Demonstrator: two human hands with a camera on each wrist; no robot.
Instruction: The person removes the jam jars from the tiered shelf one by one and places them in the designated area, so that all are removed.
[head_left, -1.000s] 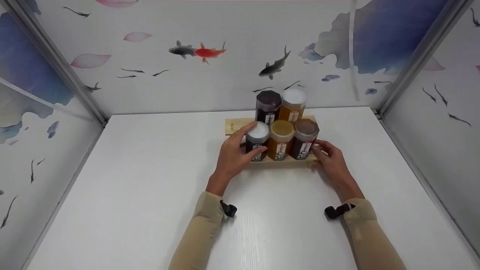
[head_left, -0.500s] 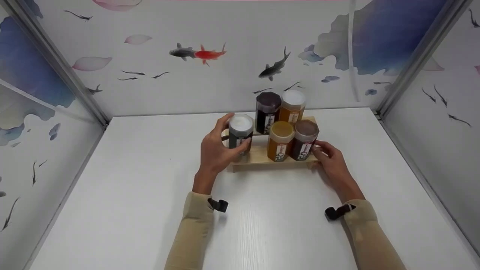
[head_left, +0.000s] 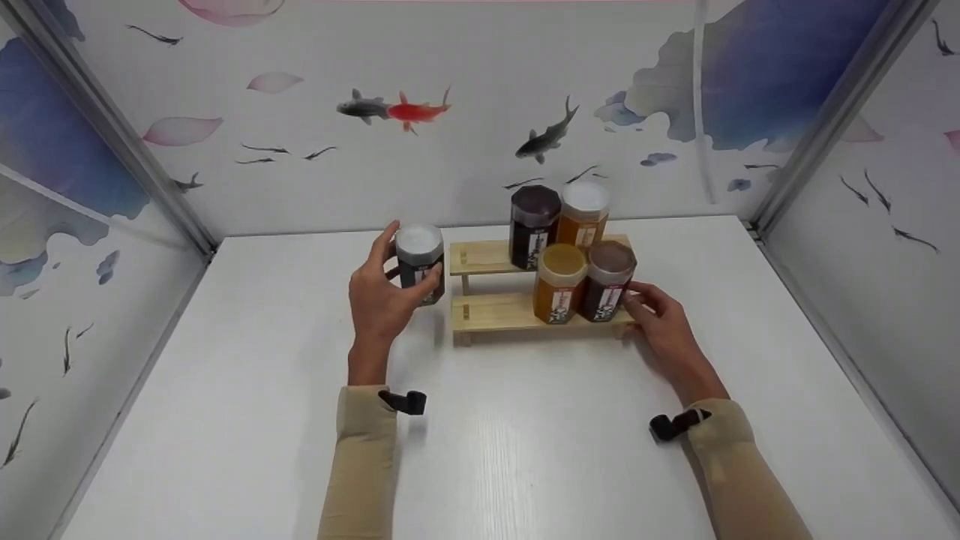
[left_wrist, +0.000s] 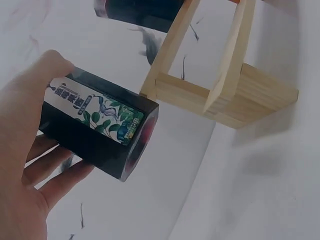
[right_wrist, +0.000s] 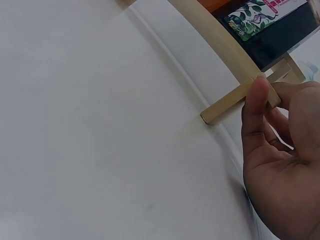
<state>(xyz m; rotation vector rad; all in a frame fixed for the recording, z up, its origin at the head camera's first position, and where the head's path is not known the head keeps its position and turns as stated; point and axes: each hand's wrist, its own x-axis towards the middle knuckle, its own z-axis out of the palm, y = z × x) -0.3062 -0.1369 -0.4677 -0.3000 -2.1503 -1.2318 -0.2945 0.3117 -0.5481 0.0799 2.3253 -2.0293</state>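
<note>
My left hand [head_left: 382,296] grips a dark jar [head_left: 420,259] with a white lid, upright and just left of the wooden two-tier rack [head_left: 495,313]. In the left wrist view the jar [left_wrist: 100,120] shows a label with green leaves, thumb on one side and fingers behind. At the rack's right front corner, my right hand [head_left: 664,322] pinches the end of the lower shelf; thumb and fingers close on the wood in the right wrist view [right_wrist: 272,130]. On the lower shelf stand an amber jar [head_left: 559,289] and a dark brown-lidded jar [head_left: 607,289].
A dark jar [head_left: 534,232] and an amber jar with a white lid [head_left: 585,210] stand on the upper shelf. The rack is on a white table [head_left: 480,435] near the printed back wall [head_left: 300,180], with side walls left and right.
My left hand has lifted the white-lidded dark jar off the left of the lower shelf and carried it left past the rack's end. The right hand stays at the corner.
</note>
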